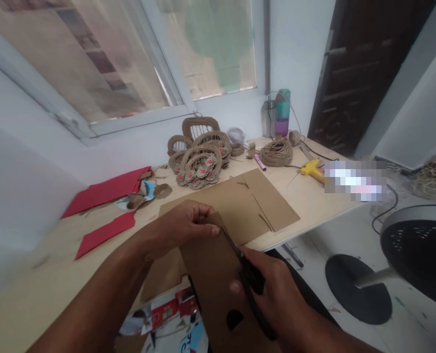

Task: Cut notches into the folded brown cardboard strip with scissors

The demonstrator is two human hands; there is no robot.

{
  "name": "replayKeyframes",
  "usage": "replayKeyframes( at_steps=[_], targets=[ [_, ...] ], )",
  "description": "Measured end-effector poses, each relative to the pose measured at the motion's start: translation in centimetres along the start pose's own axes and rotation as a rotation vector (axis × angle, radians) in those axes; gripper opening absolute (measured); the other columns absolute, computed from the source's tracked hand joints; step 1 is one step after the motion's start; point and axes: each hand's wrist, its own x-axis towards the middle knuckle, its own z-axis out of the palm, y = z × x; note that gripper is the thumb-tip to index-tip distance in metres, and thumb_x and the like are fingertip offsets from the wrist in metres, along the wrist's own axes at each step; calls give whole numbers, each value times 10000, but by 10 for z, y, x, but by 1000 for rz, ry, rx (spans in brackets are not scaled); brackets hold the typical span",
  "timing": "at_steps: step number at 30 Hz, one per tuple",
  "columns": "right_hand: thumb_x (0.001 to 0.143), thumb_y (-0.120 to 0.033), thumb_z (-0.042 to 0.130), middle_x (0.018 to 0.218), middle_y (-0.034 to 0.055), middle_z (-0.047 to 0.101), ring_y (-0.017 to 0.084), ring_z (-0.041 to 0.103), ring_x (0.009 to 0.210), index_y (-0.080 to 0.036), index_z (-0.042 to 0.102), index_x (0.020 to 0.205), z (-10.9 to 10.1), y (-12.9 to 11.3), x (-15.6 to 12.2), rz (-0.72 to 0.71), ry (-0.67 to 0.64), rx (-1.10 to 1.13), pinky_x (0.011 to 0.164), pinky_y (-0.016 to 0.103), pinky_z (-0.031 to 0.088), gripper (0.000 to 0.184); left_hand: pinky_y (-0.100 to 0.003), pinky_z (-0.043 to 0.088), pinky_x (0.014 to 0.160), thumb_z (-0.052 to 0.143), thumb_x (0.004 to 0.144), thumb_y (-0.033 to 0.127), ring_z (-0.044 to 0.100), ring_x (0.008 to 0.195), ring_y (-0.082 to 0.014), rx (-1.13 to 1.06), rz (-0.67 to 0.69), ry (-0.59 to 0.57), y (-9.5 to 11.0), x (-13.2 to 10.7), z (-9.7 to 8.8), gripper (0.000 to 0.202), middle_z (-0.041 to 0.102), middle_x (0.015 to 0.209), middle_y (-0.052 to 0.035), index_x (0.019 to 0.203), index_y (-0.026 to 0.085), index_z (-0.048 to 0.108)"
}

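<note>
One piece of cardboard [210,262], held over the near edge of the surface [37,294], appears mid-trim, the left hand [194,220] pinching its far end, the right hand [273,274] wrapped around scissors [254,278] alongside, the next snip likely needing a steady hold.

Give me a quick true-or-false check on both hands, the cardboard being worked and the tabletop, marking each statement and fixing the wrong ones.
1. The left hand grips a brown cardboard piece. True.
2. The held cardboard piece has no opening in it. False: a dark cutout shows in it.
3. The right hand holds black scissors. True.
4. The yellow glue gun lies to the right of the twine coil. True.
5. The twine coil is on the floor. False: it is on the table.
</note>
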Motion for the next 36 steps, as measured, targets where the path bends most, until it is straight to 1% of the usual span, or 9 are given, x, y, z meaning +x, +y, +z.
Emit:
replayKeyframes(
  at_steps=[2,4,8,10,15,22,27,32,36],
  targets=[
    [784,-283,612,739,-20,659,167,610,712,-209,643,834,2,0,0,8,0,47,629,213,434,95,-231,507,656,741,693,300,674,737,-160,-21,0,-4,-1,-1,0,156,738,807,-25,786,184,694],
    [817,-331,583,690,-18,634,172,609,711,-198,634,793,3,0,-1,14,-14,100,620,210,436,145,-233,506,658,743,691,301,674,739,-160,-30,6,1,-3,-2,0,159,737,803,-25,774,179,684],
    [851,-389,547,758,-2,650,166,591,694,-186,644,892,3,2,-2,-2,-64,177,591,207,434,229,-249,506,657,744,690,313,675,739,-167,-24,1,8,-5,0,-1,186,735,818,-27,802,181,679],
    [864,-405,533,801,9,660,156,578,674,-176,644,929,4,5,-3,-12,-63,180,586,206,430,263,-233,497,625,740,696,310,667,695,-149,-24,-1,4,-5,1,-1,167,733,790,-19,784,182,679],
    [866,-405,524,754,9,667,143,575,614,-173,651,939,5,10,-4,-12,-71,121,538,194,408,275,-208,482,579,748,688,297,654,651,-128,-17,7,17,-5,0,0,144,734,762,-13,750,185,682],
    [831,-387,567,799,2,704,176,643,714,-251,642,1063,2,4,2,-4,-48,-7,649,221,444,279,-222,494,622,741,696,301,668,679,-142,-34,-4,2,-4,-4,0,145,742,782,-29,758,179,693],
    [792,-382,624,839,-6,703,180,639,732,-262,656,1015,2,-3,6,-5,-21,-34,635,224,431,256,-243,503,651,735,700,303,676,727,-169,-22,5,-8,-2,-6,1,166,743,812,-40,796,172,699],
    [800,-416,624,784,-21,690,168,618,689,-250,658,944,-3,-8,7,17,-56,-51,573,213,388,222,-210,493,631,733,701,291,668,709,-147,-11,10,5,2,-11,3,137,741,790,-21,758,173,693],
    [767,-325,657,705,-42,653,140,567,616,-229,650,844,-8,-9,3,46,-76,-121,534,203,351,123,-189,478,600,765,661,284,657,683,-129,9,9,64,3,-11,3,152,734,766,-3,737,176,688]
  ],
)
